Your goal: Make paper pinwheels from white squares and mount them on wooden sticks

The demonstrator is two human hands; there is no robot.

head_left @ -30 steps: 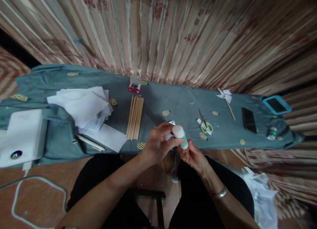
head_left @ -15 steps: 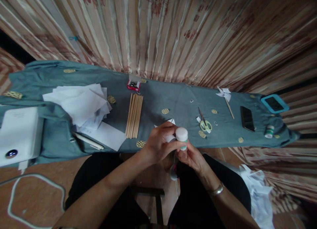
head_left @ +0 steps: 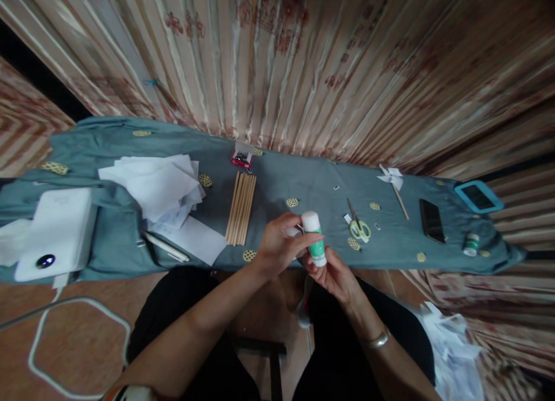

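A white-and-green glue stick (head_left: 317, 251) with its white cap on stands tilted between my hands, over the table's front edge. My left hand (head_left: 277, 246) is closed, its thumb lying across the upper part of the glue stick. Some white paper (head_left: 293, 231) shows between the left fingers, mostly hidden by them. From below, my right hand (head_left: 335, 278) grips the glue stick's lower end with thumb and fingers. To the right of the hands lie scissors (head_left: 359, 228) with pale green handles.
Wooden sticks (head_left: 241, 210) lie in a row left of the hands, below a small red box (head_left: 241, 157). Further left are stacked white papers (head_left: 158, 184), a pen (head_left: 165, 247) and a white device (head_left: 56, 233). A paper pinwheel (head_left: 392, 178) and a phone (head_left: 431, 220) lie right.
The glue stick has tipped so that more of its green label shows, with its base lower in my right hand. The camera view has shifted slightly.
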